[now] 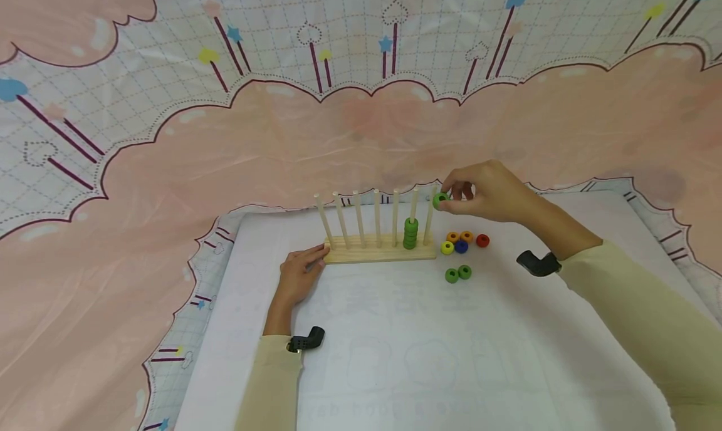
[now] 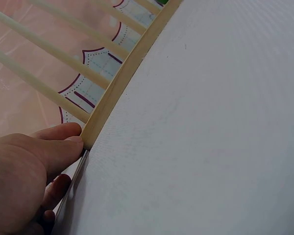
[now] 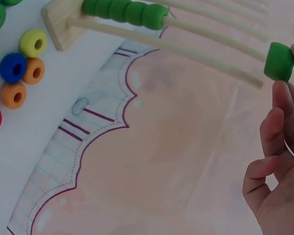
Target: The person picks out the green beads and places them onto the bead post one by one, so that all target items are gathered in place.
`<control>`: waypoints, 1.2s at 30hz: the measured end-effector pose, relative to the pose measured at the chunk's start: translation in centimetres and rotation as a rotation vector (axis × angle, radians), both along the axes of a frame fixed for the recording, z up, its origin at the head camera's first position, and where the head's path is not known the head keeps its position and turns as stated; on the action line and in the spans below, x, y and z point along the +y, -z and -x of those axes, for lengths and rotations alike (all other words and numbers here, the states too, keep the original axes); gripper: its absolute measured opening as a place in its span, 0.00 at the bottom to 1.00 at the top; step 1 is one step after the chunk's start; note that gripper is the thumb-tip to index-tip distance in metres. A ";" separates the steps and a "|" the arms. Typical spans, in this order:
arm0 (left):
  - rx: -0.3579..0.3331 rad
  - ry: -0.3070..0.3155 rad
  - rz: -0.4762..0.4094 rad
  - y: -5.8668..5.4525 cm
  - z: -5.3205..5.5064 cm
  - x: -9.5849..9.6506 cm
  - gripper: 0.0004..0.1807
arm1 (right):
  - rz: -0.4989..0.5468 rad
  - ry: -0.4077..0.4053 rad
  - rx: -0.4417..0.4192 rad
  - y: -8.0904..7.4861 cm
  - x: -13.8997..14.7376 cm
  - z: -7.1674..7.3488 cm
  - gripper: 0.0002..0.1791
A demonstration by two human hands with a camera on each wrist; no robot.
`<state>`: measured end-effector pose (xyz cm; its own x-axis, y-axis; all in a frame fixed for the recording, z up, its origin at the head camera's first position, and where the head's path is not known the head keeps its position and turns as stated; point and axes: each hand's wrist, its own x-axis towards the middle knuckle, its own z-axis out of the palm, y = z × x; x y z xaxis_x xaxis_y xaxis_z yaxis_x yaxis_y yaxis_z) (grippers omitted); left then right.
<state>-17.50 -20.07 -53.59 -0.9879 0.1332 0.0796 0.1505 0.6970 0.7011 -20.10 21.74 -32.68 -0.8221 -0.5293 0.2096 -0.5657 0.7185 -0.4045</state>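
A wooden peg stand with several upright pegs is at the far part of the white board. Several green beads are stacked on its second peg from the right. My right hand pinches a single green bead between thumb and fingertips, beside the top of the rightmost peg; that peg bears no bead. At the stand's left end, my left hand grips the corner of the base with thumb and forefinger.
Right of the stand lie loose beads: yellow, blue, red and two orange. Two green beads sit nearer to me. Under the white board spreads a patterned pink cloth.
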 end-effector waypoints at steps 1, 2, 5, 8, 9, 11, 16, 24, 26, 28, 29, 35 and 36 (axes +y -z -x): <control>0.001 -0.001 0.002 0.0 0.0 0.0 0.19 | 0.001 -0.003 0.000 -0.1 -0.1 0.1 0.11; 0.004 -0.001 0.005 0.0 0.0 0.0 0.19 | 0.003 -0.008 0.002 -0.2 -0.3 0.3 0.11; 0.013 0.001 0.004 0.0 0.0 0.0 0.19 | 0.015 -0.017 0.005 -0.5 -0.7 0.6 0.11; 0.014 0.002 0.003 -0.1 0.1 0.1 0.19 | 0.031 -0.019 0.005 -0.8 -1.0 1.0 0.11; 0.011 0.001 0.001 -0.1 0.1 0.1 0.19 | 0.036 -0.019 0.005 -0.9 -1.2 1.1 0.12; 0.006 -0.001 -0.001 -0.2 0.0 0.1 0.19 | 0.046 -0.022 0.005 -1.1 -1.4 1.4 0.12; 0.005 -0.005 0.004 -0.2 0.0 0.1 0.19 | 0.047 -0.024 0.000 -1.1 -2.1 2.2 0.11; 0.002 -0.007 0.002 -0.3 0.0 0.1 0.18 | 0.068 -0.023 -0.029 -0.7 -3.1 2.9 0.12; 0.001 -0.007 0.004 -0.3 0.0 0.1 0.19 | 0.069 -0.023 -0.027 -0.5 -3.3 3.0 0.11; 0.003 -0.005 0.006 -0.2 0.0 0.1 0.19 | 0.059 -0.019 -0.027 -0.3 -3.5 3.1 0.11; 0.004 -0.004 0.006 -0.2 0.0 0.1 0.19 | 0.054 -0.016 -0.033 -0.2 -3.6 3.1 0.12; 0.006 0.000 -0.001 0.0 0.0 0.0 0.19 | 0.039 -0.001 -0.062 0.3 -4.0 3.1 0.13; 0.007 0.000 -0.001 0.0 0.0 0.0 0.19 | 0.038 0.000 -0.063 0.3 -4.0 3.1 0.13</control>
<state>-17.54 -20.11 -53.62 -0.9873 0.1333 0.0863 0.1553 0.6959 0.7012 -23.18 17.75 -33.01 -0.8344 -0.5218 0.1773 -0.5381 0.7019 -0.4667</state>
